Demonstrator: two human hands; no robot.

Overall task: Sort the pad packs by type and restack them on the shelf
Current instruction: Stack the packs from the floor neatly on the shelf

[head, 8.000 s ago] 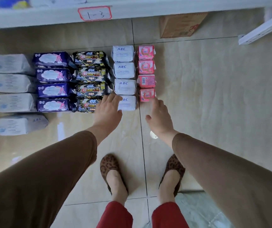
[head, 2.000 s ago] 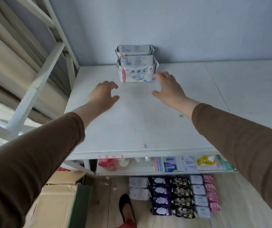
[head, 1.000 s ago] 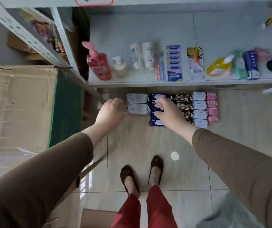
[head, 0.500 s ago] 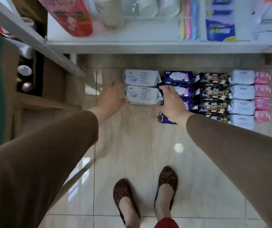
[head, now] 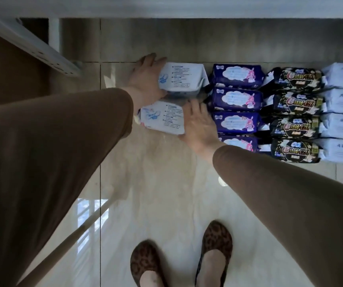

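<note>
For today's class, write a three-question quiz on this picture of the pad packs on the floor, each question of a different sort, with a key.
1. True or false: the left hand touches the far white pack.
2. Multiple choice: which packs lie directly right of the purple packs? A) black packs B) pink packs C) bottles
3. How many purple packs are in that column?

Key
1. True; it rests on that pack's left end, while the right hand lies against the near white pack.
2. A
3. Four, the nearest partly hidden by the right hand.
</note>
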